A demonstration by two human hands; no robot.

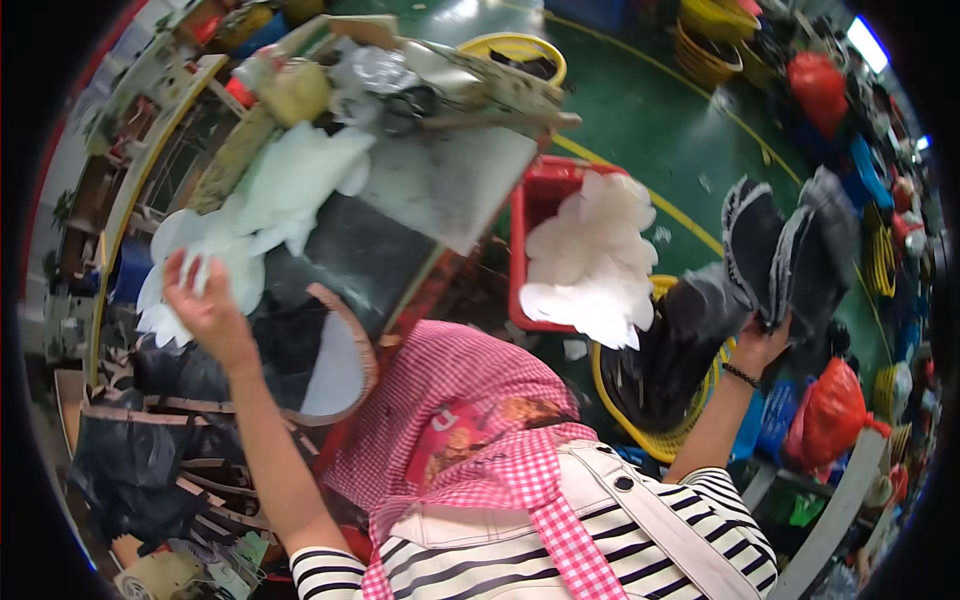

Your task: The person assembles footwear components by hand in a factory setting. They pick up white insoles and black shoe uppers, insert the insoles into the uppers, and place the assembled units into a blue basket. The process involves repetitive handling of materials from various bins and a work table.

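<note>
My left hand (208, 300) is at the left of the bench with its fingers spread, over a spread of white rounded cut pieces (250, 262); whether it touches them I cannot tell. More white pieces (305, 180) lie farther back on the bench. Out to the right, my right hand (762, 347) is closed around a bundle of dark grey curved pieces (755, 240) with pale fuzzy edges, held up and fanned apart. Near my left forearm lies a white curved piece (345, 370) with a pinkish-tan edge band, beside black pieces (130, 450) with similar edging.
A red bin (518, 260) heaped with white rounded pieces (595, 255) stands right of the bench. Beside it is a yellow basket (640, 430) of black pieces. A grey board (450, 180) lies on the bench. Red bags (835, 410) sit at the right.
</note>
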